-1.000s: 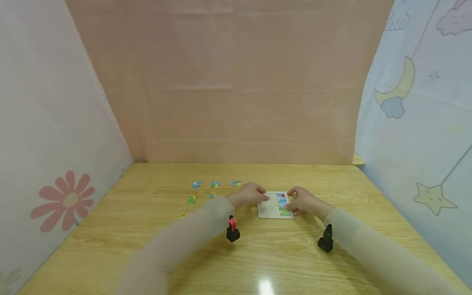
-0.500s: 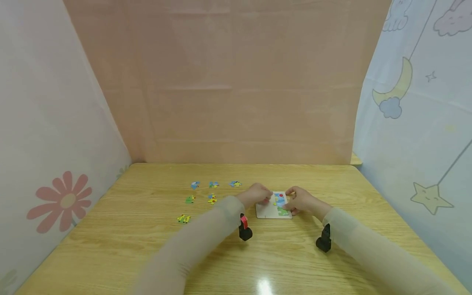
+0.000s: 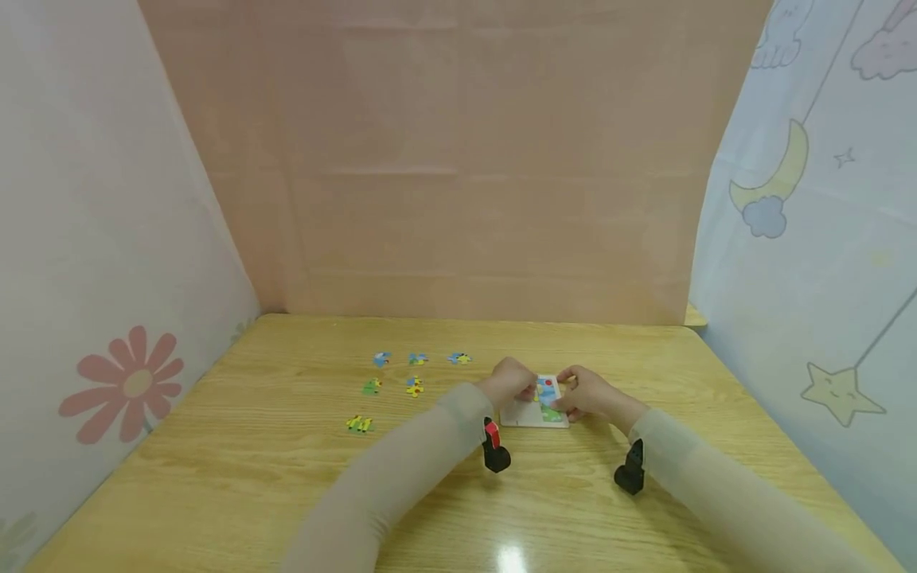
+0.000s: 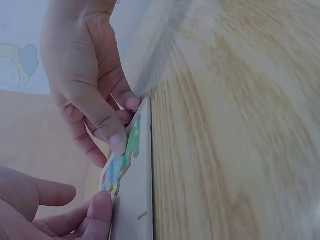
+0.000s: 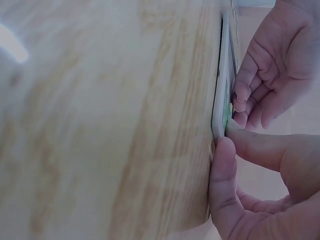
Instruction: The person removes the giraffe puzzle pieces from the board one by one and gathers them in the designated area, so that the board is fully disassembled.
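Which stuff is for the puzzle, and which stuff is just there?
For the puzzle:
Puzzle board
Pieces on the board
Six loose pieces
Left hand
Right hand

Just there:
Flower picture
Moon picture
Star picture
Plain cloth behind the table

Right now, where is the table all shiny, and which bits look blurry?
Head view: a white glare spot shines on the table at the bottom edge, and the loose puzzle pieces look small and soft; right wrist view: glare at the upper left, with the wood grain smeary; left wrist view: the grain is blurry, but the puzzle board has a crisper edge.
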Demonstrator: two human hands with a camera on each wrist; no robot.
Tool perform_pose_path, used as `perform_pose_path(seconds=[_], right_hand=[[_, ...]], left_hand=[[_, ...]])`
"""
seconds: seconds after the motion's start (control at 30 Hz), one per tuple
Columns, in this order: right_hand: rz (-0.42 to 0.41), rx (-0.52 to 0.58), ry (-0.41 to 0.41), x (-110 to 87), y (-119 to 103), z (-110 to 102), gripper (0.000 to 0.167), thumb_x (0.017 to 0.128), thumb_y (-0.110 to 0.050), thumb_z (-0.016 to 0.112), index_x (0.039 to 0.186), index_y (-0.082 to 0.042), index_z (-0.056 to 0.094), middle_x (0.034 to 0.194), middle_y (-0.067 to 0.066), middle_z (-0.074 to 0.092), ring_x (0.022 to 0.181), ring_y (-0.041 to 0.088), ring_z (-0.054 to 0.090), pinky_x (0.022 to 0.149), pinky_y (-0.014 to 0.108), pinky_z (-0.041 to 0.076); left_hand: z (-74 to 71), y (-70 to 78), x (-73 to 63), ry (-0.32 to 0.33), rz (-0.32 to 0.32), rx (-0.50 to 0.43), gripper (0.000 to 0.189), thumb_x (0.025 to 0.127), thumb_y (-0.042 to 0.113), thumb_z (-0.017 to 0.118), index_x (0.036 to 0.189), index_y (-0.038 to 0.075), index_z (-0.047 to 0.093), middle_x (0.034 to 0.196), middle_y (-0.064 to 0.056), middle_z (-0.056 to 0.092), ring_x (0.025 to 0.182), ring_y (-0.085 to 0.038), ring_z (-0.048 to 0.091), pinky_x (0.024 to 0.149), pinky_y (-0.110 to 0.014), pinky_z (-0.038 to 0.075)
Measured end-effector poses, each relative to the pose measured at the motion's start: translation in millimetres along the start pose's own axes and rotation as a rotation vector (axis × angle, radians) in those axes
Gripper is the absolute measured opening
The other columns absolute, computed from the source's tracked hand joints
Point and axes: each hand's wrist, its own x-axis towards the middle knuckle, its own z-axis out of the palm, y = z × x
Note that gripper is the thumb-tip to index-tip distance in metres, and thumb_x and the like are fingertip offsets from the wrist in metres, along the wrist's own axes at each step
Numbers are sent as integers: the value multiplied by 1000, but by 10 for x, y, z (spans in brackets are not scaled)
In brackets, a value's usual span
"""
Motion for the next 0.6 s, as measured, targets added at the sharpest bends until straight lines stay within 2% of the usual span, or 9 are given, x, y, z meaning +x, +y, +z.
perform_pose_path(seconds=[0.13,0.2,0.33,0.47,0.6], right_hand=[[-9,-5,-1,-6,1,-2,61,83,-3,74,132,6,39,92,10,47,63,15,57,58,24,55],[-13,-4,-5,-3,-4,16,60,83,-4,75,132,6,40,91,10,47,63,15,57,58,24,55],[-16,-5,-10,-11,-23,39,61,83,-4,75,132,6,41,89,9,47,62,15,56,57,24,54],[-24,-18,-5,-49,-51,12,61,83,-4,75,132,7,40,87,9,45,60,14,53,56,23,52],[-24,-26,-13,-63,-67,-14,61,85,-4,73,133,8,39,84,8,43,60,13,51,56,23,52]], left_hand=[[17,24,-4,16,-28,-24,13,89,4,65,79,-2,68,62,-7,63,47,-10,54,50,-19,50],[25,20,-2,21,-29,11,13,91,7,65,82,-2,67,59,-7,62,44,-11,53,47,-18,46],[31,27,-9,21,11,134,15,91,10,64,84,-2,65,54,-7,58,42,-12,53,43,-19,39],[29,56,-10,14,59,233,18,89,9,63,75,-1,66,52,-5,57,42,-12,51,43,-20,37],[34,80,-21,16,65,302,26,89,12,65,66,1,67,50,-4,55,41,-11,48,45,-21,35]])
